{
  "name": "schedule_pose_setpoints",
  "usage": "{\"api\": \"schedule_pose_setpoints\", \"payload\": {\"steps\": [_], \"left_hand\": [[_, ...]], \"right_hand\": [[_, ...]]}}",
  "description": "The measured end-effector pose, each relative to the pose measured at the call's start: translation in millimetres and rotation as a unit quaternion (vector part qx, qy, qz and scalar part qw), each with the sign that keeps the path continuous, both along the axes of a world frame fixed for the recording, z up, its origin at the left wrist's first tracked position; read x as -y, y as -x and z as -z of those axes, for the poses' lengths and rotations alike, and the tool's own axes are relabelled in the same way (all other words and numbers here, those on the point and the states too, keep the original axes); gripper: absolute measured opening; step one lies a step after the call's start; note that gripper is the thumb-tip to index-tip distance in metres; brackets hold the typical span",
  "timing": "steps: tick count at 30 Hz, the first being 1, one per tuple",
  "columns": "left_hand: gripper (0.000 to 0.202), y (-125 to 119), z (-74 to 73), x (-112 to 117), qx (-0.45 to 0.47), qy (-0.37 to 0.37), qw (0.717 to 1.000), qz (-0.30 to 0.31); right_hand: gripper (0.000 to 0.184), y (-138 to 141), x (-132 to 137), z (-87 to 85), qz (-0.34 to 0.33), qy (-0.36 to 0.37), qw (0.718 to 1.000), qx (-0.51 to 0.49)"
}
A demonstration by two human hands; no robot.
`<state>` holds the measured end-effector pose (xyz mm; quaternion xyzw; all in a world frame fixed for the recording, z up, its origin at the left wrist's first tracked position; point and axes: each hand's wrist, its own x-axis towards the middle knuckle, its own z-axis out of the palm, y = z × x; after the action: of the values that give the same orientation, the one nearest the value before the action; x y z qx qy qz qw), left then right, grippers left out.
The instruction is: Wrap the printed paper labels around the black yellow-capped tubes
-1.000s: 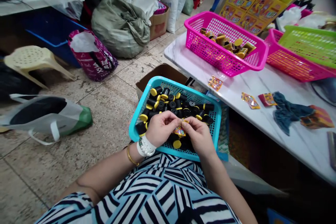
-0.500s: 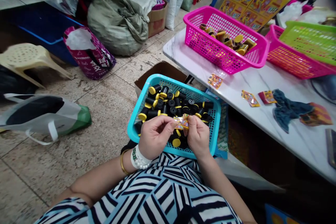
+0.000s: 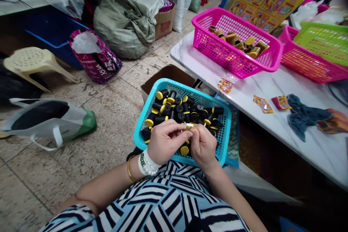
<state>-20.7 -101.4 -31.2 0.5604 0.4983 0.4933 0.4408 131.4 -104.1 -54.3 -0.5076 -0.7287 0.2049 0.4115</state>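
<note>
Between my two hands is a small shiny printed wrapper (image 3: 190, 125), mostly covered by the fingers. My left hand (image 3: 164, 141) pinches it from the left, thumb against fingertips, with bracelets at the wrist. On the other side my right hand (image 3: 203, 145) is closed on its right part. Both hands are over a blue plastic basket (image 3: 137, 132) at my lap. Inside lie many black canisters (image 3: 179, 108) with yellow caps, jumbled at different angles. Some of them are hidden under my hands.
To the right, a marble-patterned table (image 3: 244, 116) carries a pink basket (image 3: 236, 58) of wrapped canisters, several printed wrappers (image 3: 263, 103) and a dark blue cloth (image 3: 304, 116). An open cardboard box (image 3: 165, 76) stands behind the blue basket. Bags (image 3: 95, 56) and a stool (image 3: 38, 61) are at left.
My hands have drawn closer together, and the wrapper between them now shows as a narrow strip instead of a flat face. The whole view has shifted slightly.
</note>
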Motion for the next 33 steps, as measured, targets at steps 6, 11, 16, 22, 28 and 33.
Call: {"api": "schedule_pose_setpoints", "payload": {"steps": [6, 11, 16, 22, 28, 33], "left_hand": [[0.005, 24.3, 2.9, 0.0, -0.02, 0.0, 0.999, -0.043], [0.006, 43.2, 4.5, 10.3, -0.052, 0.006, 0.997, -0.059], [0.013, 59.6, 7.4, 11.7, 0.043, 0.133, 0.986, -0.087], [0.032, 74.3, 5.2, -1.2, 0.27, 0.262, 0.923, -0.076], [0.035, 70.6, 0.2, -12.2, 0.337, 0.306, 0.89, -0.029], [0.033, 60.2, -2.2, -20.9, 0.367, 0.315, 0.875, -0.016]], "right_hand": [[0.012, 9.8, -2.7, -8.4, -0.085, 0.021, 0.996, 0.033], [0.017, 26.9, -10.1, -9.1, -0.133, 0.018, 0.989, 0.068], [0.008, 24.9, -43.6, -29.1, -0.209, 0.097, 0.972, 0.04], [0.03, -4.4, -106.4, -22.9, -0.159, 0.059, 0.966, 0.196], [0.024, 12.0, -121.9, -4.7, -0.189, 0.117, 0.955, 0.196], [0.024, 36.2, -118.6, 2.0, -0.178, 0.035, 0.927, 0.327]]}}
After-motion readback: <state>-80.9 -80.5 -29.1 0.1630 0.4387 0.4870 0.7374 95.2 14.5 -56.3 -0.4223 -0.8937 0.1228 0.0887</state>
